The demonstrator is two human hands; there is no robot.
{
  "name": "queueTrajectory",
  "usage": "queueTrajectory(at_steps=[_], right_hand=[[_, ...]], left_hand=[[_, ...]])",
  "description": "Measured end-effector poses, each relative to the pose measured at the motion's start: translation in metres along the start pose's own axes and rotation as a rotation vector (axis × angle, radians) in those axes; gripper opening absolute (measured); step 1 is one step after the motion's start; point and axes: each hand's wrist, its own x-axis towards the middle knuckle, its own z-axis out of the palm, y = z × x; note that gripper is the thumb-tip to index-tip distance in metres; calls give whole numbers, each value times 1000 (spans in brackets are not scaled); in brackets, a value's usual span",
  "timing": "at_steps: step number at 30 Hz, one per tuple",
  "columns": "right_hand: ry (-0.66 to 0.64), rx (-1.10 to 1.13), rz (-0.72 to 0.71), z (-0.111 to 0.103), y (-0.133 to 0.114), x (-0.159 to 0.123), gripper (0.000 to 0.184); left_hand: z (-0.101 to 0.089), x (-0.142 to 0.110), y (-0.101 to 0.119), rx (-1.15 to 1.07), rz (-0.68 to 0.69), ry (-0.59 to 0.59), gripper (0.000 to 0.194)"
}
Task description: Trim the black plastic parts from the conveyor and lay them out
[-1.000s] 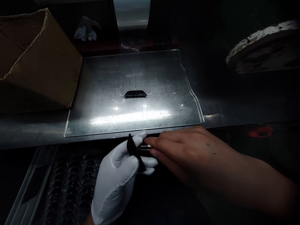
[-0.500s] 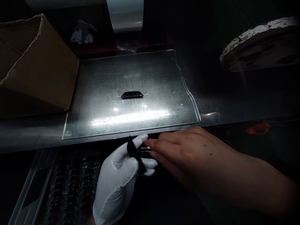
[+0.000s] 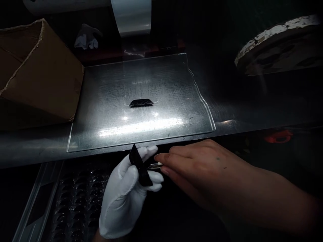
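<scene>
My left hand (image 3: pixel 126 195), in a white glove, pinches a small flat black piece (image 3: pixel 138 166) just below the front edge of a clear scratched plate (image 3: pixel 101 101). My bare right hand (image 3: pixel 202 168) comes in from the right with its fingertips closed on a thin light sliver (image 3: pixel 156 165) that touches the black piece. A second black piece (image 3: pixel 141 103) with fine wires at both ends lies in the middle of the plate, apart from both hands.
A brown cardboard box (image 3: pixel 37 67) stands at the left on the metal bench (image 3: pixel 252 107). A clear blister tray (image 3: pixel 73 201) lies below left. A tape roll (image 3: pixel 131 16) hangs at the back; a round worn disc (image 3: pixel 277 43) sits at right.
My left hand has turned the black piece slightly and shifted a little left. The right hand stays at it. The view has drifted a little.
</scene>
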Motion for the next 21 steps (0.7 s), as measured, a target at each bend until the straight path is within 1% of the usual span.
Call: queueTrajectory(at_steps=[2,6,10,14,18,21], right_hand=[[30,-3,8,-1,0,0,20],[-11,15,12,-2,1,3,18],[-1,-13,8,-1,3,6,18],[-12,-20,7,1,3,7,18],[1,6,28,-1,2,7,19],[4,46,36,-2,0,6,23]], left_hand=[[0,0,1,-15,-7,-6,32],[-1,2,1,-44,-25,18,26],[-2,2,3,-58,-58,14,25],[-3,3,5,-36,-70,53,23],[-5,5,2,-33,-33,18,26],[-5,6,2,-33,25,60,25]])
